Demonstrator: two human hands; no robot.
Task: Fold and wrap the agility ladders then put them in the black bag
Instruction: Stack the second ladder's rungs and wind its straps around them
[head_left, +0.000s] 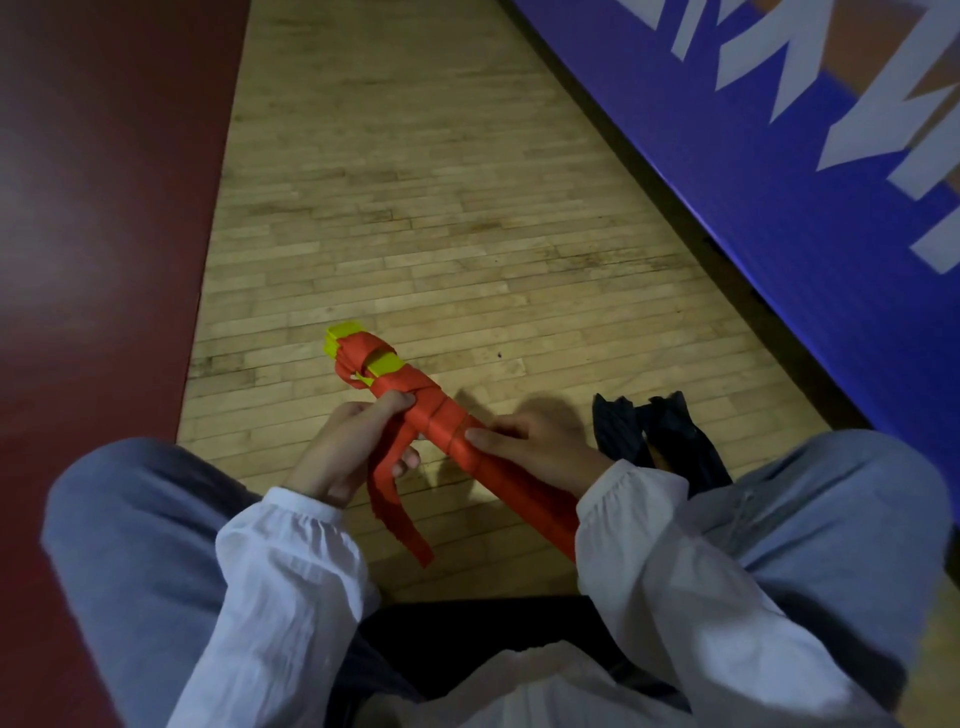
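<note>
- While the left hand (350, 452) curls its fingers (400, 401) round the loose strap (396, 509), wrapping looks nearly done.
- The folded ladder (439, 415) is held above the floor (415, 208).
- The right hand (535, 447) grips it, fingers curled.
- The bag (670, 441) lies near the floor's right edge; tying off and bagging remain.

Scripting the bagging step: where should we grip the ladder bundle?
Probably the tightly wrapped red middle of the ladder bundle, from above, across its length. It is slim and evenly wound there; the far end shows loose yellow rungs and slack loops.
</note>
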